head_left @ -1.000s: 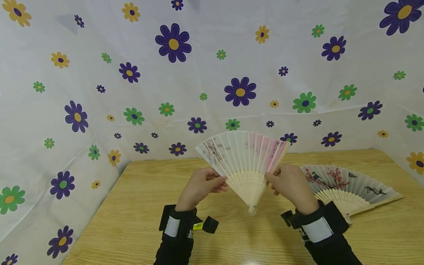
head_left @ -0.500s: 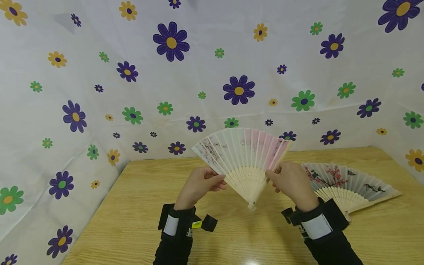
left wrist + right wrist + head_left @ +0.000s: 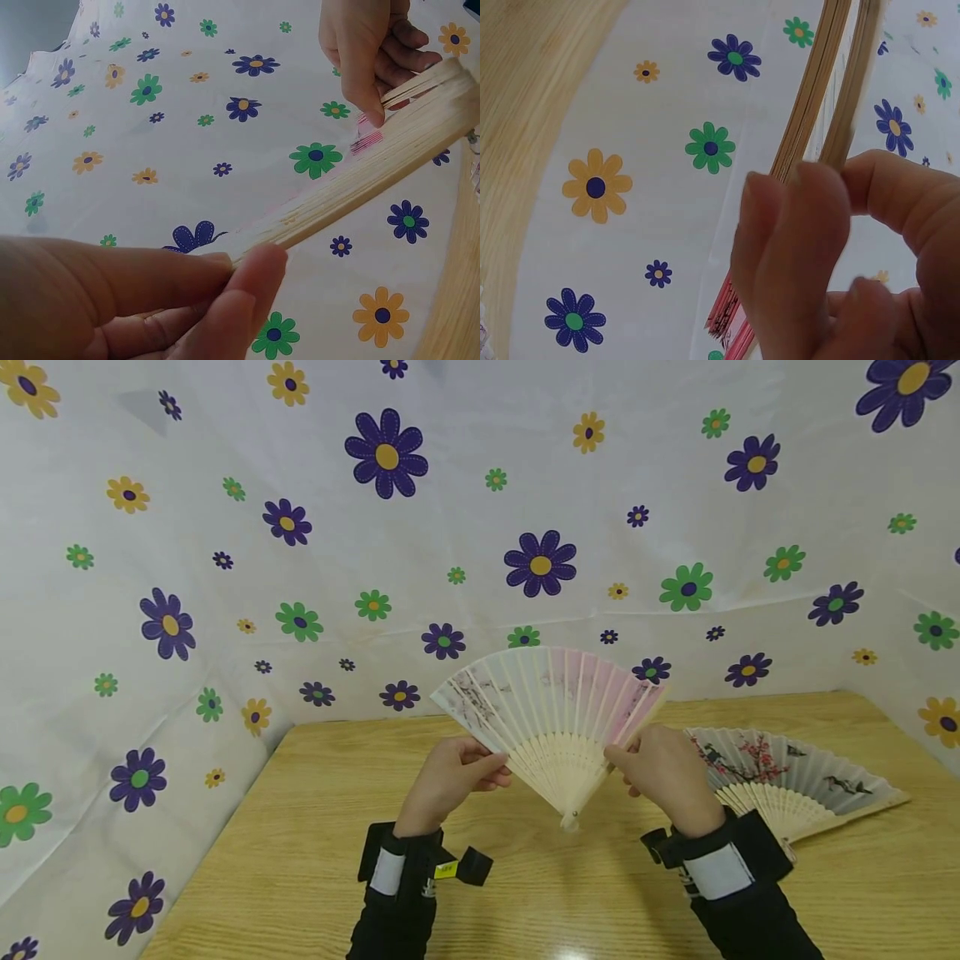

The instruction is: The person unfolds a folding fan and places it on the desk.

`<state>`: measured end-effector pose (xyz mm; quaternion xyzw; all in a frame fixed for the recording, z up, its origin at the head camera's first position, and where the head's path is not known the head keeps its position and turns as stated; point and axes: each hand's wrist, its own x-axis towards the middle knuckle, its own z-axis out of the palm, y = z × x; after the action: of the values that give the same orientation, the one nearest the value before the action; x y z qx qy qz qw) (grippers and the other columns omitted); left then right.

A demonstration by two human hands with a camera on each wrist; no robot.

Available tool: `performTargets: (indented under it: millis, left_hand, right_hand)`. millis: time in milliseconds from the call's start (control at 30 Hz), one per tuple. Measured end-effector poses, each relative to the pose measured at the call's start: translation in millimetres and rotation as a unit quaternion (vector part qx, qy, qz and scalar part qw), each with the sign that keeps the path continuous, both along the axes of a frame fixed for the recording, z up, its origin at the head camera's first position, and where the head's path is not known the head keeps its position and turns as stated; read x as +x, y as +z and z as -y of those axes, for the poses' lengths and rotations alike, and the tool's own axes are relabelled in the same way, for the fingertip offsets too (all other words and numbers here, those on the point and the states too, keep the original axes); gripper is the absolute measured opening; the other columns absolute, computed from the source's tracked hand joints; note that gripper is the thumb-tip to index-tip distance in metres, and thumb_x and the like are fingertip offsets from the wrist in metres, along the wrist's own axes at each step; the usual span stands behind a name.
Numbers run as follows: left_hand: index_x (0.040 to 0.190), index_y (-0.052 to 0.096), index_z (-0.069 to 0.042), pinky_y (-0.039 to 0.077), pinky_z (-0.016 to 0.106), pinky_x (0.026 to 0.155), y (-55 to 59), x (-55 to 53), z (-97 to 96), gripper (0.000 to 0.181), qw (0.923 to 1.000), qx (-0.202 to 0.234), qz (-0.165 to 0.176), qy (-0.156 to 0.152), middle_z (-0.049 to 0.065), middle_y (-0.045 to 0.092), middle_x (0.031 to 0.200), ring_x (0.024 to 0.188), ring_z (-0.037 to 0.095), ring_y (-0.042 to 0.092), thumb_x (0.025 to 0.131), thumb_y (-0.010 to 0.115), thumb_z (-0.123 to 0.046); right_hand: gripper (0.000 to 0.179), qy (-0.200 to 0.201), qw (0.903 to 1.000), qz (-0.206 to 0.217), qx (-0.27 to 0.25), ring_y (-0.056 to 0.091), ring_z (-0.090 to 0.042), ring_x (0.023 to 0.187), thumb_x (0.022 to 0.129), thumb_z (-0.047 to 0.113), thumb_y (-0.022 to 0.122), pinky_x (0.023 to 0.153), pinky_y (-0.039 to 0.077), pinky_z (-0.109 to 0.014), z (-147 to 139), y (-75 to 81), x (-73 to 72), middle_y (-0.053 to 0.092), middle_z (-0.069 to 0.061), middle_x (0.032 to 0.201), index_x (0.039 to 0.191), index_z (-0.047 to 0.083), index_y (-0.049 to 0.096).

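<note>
A folding fan (image 3: 551, 710) with pale wooden ribs and a white-to-pink leaf is spread above the table, its pivot end pointing down. My left hand (image 3: 453, 783) pinches the fan's left edge between thumb and fingers. On the other edge, my right hand (image 3: 663, 772) grips the outer rib, thumb in front. In the left wrist view the ribs (image 3: 360, 172) appear nearly edge-on, running from the left fingers toward the other hand. Through the right wrist view, the outer rib (image 3: 853, 82) stands slightly apart from the rib stack, with fingertips round it.
A second folding fan (image 3: 780, 777), grey-white with red blossoms and birds, lies spread on the wooden table (image 3: 300, 860) right of the right hand, which overlaps its left end. A flower-printed white cloth (image 3: 330, 552) hangs behind the table and along its sides.
The held fan has spread slightly wider, its pink right edge moving outward with the right hand. The fan sits a little higher in view. The second fan stays on the table.
</note>
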<state>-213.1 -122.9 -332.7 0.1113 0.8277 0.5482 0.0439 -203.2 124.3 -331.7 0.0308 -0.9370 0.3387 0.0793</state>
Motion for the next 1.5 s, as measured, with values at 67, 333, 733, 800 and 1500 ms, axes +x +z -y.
performTargets:
  millis: [67, 333, 733, 800, 1500]
  left_hand:
    - [0.105, 0.067, 0.011, 0.064, 0.035, 0.074, -0.1, 0.2, -0.2, 0.018, 1.0000, 0.000, 0.000, 0.003, 0.026, 0.072, 0.089, 0.078, 0.029, 0.072, 0.095, 0.060, -0.003]
    - [0.104, 0.068, 0.011, 0.064, 0.037, 0.075, 1.5, 2.0, 0.2, 0.017, 0.9999, 0.003, -0.001, 0.015, 0.026, 0.073, 0.087, 0.075, 0.025, 0.072, 0.095, 0.061, -0.002]
    - [0.104, 0.067, 0.013, 0.063, 0.027, 0.072, 2.1, 1.9, 0.1, 0.019, 0.9988, 0.035, 0.003, 0.033, 0.027, 0.074, 0.090, 0.080, 0.028, 0.072, 0.096, 0.060, -0.002]
    - [0.104, 0.067, 0.013, 0.062, 0.022, 0.070, 0.9, 0.7, -1.3, 0.018, 0.9976, 0.055, 0.007, 0.042, 0.026, 0.074, 0.090, 0.079, 0.024, 0.072, 0.095, 0.060, -0.002]
    - [0.105, 0.065, 0.013, 0.059, 0.011, 0.064, 0.7, -3.9, 1.5, 0.020, 0.9863, 0.129, 0.003, 0.103, 0.024, 0.075, 0.093, 0.083, 0.022, 0.072, 0.098, 0.056, -0.002]
  right_hand:
    - [0.036, 0.002, 1.0000, 0.002, 0.004, 0.056, -0.013, 0.039, 0.086, 0.017, 0.063, 0.034, 0.027, -0.018, -1, -0.2, 0.1, 0.066, -0.008, 0.049, 0.054, 0.002, 0.068]
    - [0.037, -0.001, 0.9998, 0.007, 0.017, 0.049, -0.011, 0.038, 0.086, 0.018, 0.062, 0.033, 0.024, -0.017, -3, -0.3, 1.4, 0.065, -0.007, 0.047, 0.053, 0.003, 0.070]
    - [0.036, -0.005, 0.9996, -0.007, -0.028, 0.057, -0.014, 0.043, 0.090, 0.019, 0.059, 0.036, 0.028, -0.020, -9, -0.8, -2.4, 0.068, -0.010, 0.054, 0.062, 0.001, 0.069]
    - [0.033, -0.011, 0.9977, -0.023, -0.063, 0.061, -0.015, 0.046, 0.092, 0.019, 0.059, 0.037, 0.032, -0.022, -12, 0.3, -3.5, 0.070, -0.013, 0.058, 0.069, -0.003, 0.070]
    - [0.041, 0.009, 0.9729, -0.003, -0.231, 0.065, -0.013, 0.055, 0.097, 0.026, 0.059, 0.049, 0.056, -0.015, -28, 3.6, -7.9, 0.067, 0.002, 0.062, 0.090, -0.014, 0.067]
